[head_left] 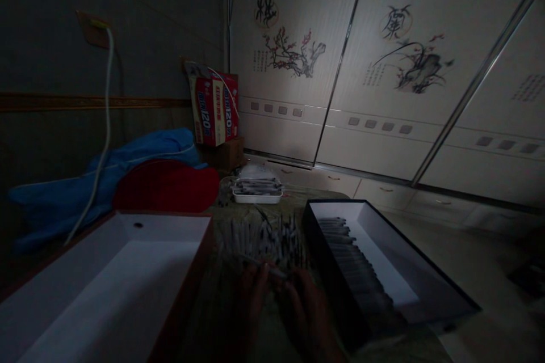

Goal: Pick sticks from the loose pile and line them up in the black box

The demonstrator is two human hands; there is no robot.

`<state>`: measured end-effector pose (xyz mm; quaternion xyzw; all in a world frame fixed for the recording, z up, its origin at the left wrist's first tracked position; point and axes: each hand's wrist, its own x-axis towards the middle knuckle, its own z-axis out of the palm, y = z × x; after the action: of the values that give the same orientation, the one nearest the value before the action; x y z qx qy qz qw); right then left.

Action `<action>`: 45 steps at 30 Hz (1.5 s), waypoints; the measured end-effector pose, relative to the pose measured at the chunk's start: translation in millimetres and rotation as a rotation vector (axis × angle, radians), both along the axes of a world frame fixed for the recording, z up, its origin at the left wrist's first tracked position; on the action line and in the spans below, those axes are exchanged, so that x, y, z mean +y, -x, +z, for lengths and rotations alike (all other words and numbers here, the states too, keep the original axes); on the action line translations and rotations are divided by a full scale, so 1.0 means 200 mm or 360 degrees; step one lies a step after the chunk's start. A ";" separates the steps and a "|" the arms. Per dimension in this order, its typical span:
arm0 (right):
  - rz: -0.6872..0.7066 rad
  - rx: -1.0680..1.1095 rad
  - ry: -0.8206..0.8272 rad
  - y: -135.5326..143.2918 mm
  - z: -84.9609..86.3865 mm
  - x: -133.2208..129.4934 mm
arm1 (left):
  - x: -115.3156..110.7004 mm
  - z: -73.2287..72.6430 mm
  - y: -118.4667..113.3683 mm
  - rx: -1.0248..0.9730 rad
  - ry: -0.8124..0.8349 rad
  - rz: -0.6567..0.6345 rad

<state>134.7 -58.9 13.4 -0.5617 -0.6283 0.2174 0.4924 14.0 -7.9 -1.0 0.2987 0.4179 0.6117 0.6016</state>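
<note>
In the dim head view, my left hand and my right hand are close together at the lower middle. Fingers of both are closed on a thin pale pen-like stick, which lies slantwise between them. Just beyond my hands, many similar sticks lie side by side on the table. To the right, a dark-edged box holds a long row of sticks along its left side. A white tray with more sticks stands farther back.
At the left is a large box with white inside and reddish edges. Behind it lie a red item and blue cloth, crossed by a white cable. Red cartons stand by sliding wardrobe doors.
</note>
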 end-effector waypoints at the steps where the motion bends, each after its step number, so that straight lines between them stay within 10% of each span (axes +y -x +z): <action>1: 0.0026 -0.0009 -0.0004 0.00 0.00 0.00 | 0.00 0.00 0.00 0.0005 -0.0001 0.0015; 45: -0.0078 -0.0147 -0.0088 -0.02 -0.11 0.01 | 0.01 0.01 0.00 0.0305 -0.0173 -0.0105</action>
<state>139.5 -56.6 -9.2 -0.5726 -0.6422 0.1615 0.4834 13.3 -6.1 1.5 0.4016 0.4297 0.5820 0.5615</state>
